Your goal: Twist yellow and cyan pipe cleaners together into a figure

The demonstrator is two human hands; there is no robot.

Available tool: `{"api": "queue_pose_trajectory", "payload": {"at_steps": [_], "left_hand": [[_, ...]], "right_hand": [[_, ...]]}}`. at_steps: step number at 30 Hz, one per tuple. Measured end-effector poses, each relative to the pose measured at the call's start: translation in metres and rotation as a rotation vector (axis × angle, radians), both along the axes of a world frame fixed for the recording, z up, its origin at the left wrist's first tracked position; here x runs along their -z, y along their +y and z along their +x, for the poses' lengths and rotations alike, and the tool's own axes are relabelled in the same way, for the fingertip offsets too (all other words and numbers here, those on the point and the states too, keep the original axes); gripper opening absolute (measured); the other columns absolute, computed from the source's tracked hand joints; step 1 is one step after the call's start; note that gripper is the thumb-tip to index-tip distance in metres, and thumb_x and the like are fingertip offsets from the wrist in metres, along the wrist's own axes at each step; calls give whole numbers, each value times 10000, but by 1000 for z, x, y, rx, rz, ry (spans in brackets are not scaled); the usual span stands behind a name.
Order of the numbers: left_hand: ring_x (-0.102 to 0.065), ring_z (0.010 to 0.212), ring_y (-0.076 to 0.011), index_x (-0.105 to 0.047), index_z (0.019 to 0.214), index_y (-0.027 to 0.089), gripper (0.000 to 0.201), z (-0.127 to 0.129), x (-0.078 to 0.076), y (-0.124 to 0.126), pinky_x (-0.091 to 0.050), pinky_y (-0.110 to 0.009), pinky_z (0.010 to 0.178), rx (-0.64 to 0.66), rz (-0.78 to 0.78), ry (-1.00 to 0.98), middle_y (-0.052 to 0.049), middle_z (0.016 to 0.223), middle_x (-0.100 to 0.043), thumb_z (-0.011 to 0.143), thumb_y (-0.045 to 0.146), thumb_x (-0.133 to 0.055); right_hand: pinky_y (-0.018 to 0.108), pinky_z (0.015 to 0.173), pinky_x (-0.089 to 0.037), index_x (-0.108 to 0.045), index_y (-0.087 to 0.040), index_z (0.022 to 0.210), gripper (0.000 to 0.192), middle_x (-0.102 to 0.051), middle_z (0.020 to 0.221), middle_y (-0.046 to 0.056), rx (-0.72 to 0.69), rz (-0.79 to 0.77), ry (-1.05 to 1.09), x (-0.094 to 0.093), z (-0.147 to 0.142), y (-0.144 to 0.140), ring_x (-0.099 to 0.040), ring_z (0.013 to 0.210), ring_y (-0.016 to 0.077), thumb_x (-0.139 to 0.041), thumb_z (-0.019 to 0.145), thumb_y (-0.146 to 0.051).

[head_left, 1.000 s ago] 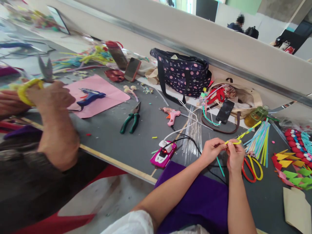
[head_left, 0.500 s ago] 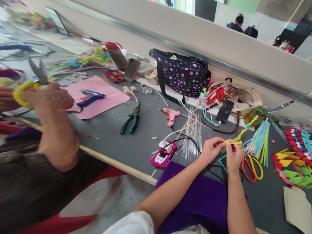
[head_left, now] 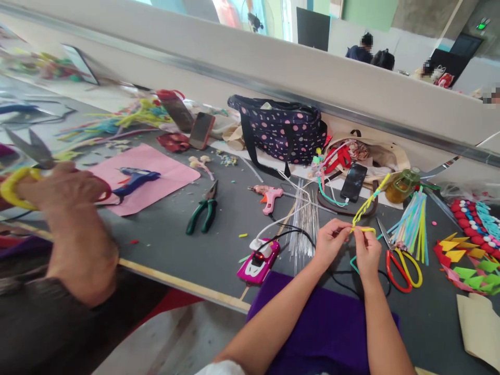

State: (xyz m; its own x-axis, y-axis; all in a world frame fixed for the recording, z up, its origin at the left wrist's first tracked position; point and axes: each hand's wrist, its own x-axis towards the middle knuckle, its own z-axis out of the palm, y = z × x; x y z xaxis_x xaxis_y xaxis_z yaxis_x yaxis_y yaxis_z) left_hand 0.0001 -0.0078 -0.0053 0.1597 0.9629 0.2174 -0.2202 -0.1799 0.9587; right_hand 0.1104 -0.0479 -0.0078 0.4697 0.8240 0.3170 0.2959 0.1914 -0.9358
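My left hand (head_left: 332, 240) pinches the lower end of a twisted yellow pipe cleaner (head_left: 367, 205), which rises up and to the right from my fingertips. My right hand (head_left: 366, 252) is closed on the same yellow piece, close beside the left, and a short bent end sticks out to the right of its fingers. Just right of that hand, scissors (head_left: 399, 268) with red and yellow handles lie on the table. Behind them is a bundle of pastel pipe cleaners (head_left: 416, 226). A purple cloth (head_left: 308, 323) is under my forearms.
At left a co-worker's hand (head_left: 66, 187) holds scissors (head_left: 33, 148). Pliers (head_left: 203, 208), a pink glue gun (head_left: 267, 195), a magenta car-shaped power strip (head_left: 258, 263), clear glue sticks (head_left: 302, 224) and cables lie mid-table. A patterned bag (head_left: 281, 127) and green bottle (head_left: 402, 185) stand behind.
The twisted yellow strand now points up to the right more plainly above my hands. Both hands appear slightly further left, as the view shifts. The co-worker's scissors have moved left and down.
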Motion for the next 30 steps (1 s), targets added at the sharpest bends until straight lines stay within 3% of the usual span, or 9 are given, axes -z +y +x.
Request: {"api": "queue_pose_trajectory", "payload": {"at_steps": [3, 5, 7, 10, 14, 19, 23, 27, 30], "left_hand": [[-555, 550, -94, -697, 796, 158, 144, 0, 1, 1, -441, -211, 534, 6, -11, 16, -4, 711, -600, 779, 299, -671], [-553, 552, -95, -690, 791, 154, 135, 0, 3, 1, -436, -211, 537, 19, 2, 41, -1, 699, -592, 785, 285, -658], [-554, 566, -99, -690, 785, 154, 125, 1, 5, 0, -431, -212, 540, 25, 37, 83, -6, 700, -592, 790, 272, -647], [-566, 612, -111, -696, 768, 157, 98, 2, 5, -3, -434, -213, 565, 26, 120, 160, -22, 713, -611, 785, 239, -645], [-583, 645, -120, -703, 768, 162, 82, 4, 4, -7, -446, -217, 591, 53, 182, 216, -39, 738, -638, 780, 225, -652], [-574, 630, -119, -703, 749, 162, 90, 3, 1, -6, -437, -218, 584, 39, 146, 178, -33, 725, -629, 768, 242, -667], [-538, 580, -102, -697, 731, 154, 131, -1, -1, -2, -408, -214, 561, 35, -10, 56, -8, 677, -603, 740, 285, -698], [-514, 530, -88, -692, 735, 139, 207, -4, -4, 2, -398, -216, 549, 121, -209, -124, 0, 652, -613, 693, 335, -746], [-509, 519, -81, -694, 730, 133, 223, -6, -6, 3, -392, -214, 541, 171, -246, -166, -3, 658, -616, 675, 337, -765]], "right_hand": [[214, 463, -348, -698, -169, 940, 357, -623, 687, 8, 24, -64, 289, 0, 1, 1, -489, 533, 102, -608, 826, -496], [186, 394, -247, -679, -156, 962, 384, -571, 620, -27, 27, -51, 490, -2, 3, 3, -379, 448, 62, -625, 809, -504], [171, 374, -228, -662, -150, 963, 396, -599, 652, -21, 28, -16, 616, -4, 4, 5, -356, 437, 46, -661, 775, -498], [161, 363, -254, -623, -158, 1028, 440, -677, 766, 17, 51, 12, 686, -7, 7, 6, -394, 440, 44, -712, 718, -458], [156, 356, -268, -580, -156, 1154, 532, -680, 716, 1, 106, 18, 684, -6, 9, 5, -411, 420, 49, -731, 689, -366], [169, 374, -296, -634, -129, 1088, 419, -678, 702, 30, 131, 29, 544, -3, 8, 2, -454, 437, 65, -671, 754, -380], [206, 418, -352, -667, -134, 1018, 345, -657, 702, 44, 113, 15, 313, 2, 6, -2, -502, 489, 101, -577, 832, -410], [261, 564, -467, -641, -149, 1100, 339, -664, 816, 66, 140, 1, -12, 6, 11, -3, -590, 635, 150, -529, 856, -356], [292, 660, -495, -639, -155, 1108, 327, -667, 893, 84, 148, -22, -204, 8, 17, -2, -612, 728, 172, -531, 864, -343]]}}
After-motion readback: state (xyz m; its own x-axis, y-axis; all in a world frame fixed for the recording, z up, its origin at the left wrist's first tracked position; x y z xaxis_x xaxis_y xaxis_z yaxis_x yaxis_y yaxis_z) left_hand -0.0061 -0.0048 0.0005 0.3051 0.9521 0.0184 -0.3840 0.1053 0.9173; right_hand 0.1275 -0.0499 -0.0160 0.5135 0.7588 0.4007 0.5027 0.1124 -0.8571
